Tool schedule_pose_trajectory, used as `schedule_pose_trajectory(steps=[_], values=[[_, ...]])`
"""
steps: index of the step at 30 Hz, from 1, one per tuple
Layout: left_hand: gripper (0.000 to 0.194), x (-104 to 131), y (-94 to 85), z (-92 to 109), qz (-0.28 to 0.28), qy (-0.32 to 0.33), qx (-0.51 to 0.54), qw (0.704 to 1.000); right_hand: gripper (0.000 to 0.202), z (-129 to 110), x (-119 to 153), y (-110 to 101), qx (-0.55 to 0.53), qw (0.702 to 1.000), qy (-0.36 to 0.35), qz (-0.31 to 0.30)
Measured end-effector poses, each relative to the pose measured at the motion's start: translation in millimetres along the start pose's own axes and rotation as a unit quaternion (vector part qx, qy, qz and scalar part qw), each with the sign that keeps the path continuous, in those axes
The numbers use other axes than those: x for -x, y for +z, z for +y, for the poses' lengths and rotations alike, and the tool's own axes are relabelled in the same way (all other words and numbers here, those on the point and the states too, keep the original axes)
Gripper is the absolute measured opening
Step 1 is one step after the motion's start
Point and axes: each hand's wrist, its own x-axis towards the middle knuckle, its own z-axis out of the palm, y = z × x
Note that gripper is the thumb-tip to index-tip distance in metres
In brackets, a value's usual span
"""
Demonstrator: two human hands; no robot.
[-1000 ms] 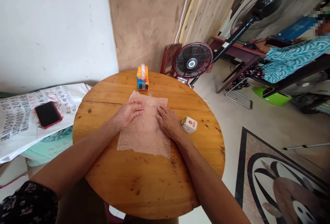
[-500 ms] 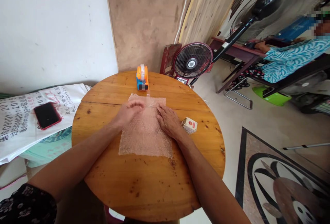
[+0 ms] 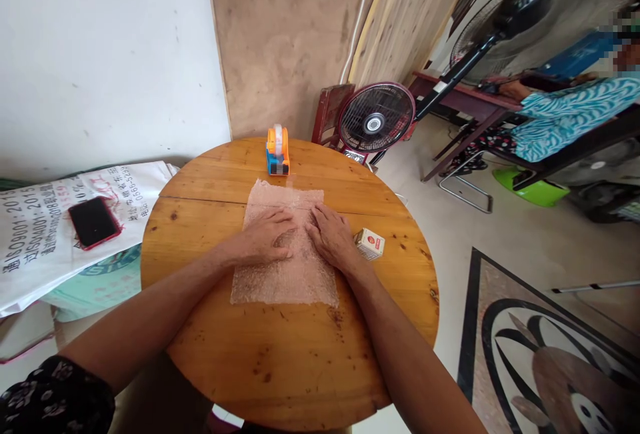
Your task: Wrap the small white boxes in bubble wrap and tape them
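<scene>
The round wooden table (image 3: 240, 354) is set directly in front of the wearer, and its near portion is left uncovered. A sheet of bubble wrap (image 3: 285, 287) is laid flat at the table's middle, its upper part partly covered by both hands. The left hand (image 3: 265, 237) is placed palm down on the sheet, fingers extended and thumb held apart; nothing is seen gripped. The right hand (image 3: 330, 234) is rested palm down across the sheet's right edge, fingers lightly spread. A small printed box (image 3: 370, 243) is positioned just beside the right hand, clear of the sheet. Beyond the sheet's far edge, an orange-and-blue tape dispenser (image 3: 278, 151) is stood near the table's rim. To the left, a phone (image 3: 95, 222) is supported on a white printed sack (image 3: 30, 234). Behind the table, a brown board (image 3: 280, 41) and a round-faced fan (image 3: 376, 117) are located. Farther right, a person in a patterned top (image 3: 560, 117) is seated at a dark red desk (image 3: 467, 97).
</scene>
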Motion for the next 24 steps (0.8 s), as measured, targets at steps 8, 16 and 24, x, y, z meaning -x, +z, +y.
schedule_pose_trajectory(steps=[8,16,24], values=[[0.064,-0.8,-1.3,2.5,0.015,0.005,0.062,0.998,0.044,-11.6,3.4,-14.8,0.037,0.998,0.029,-0.036],[0.064,0.5,-6.3,8.7,0.088,-0.040,0.238,0.966,0.040,-11.1,5.6,-15.5,0.054,0.997,0.024,-0.040],[0.033,-3.1,-18.4,6.2,0.072,-0.115,0.728,0.672,0.041,-10.8,5.6,-15.1,0.063,0.997,0.026,-0.049]])
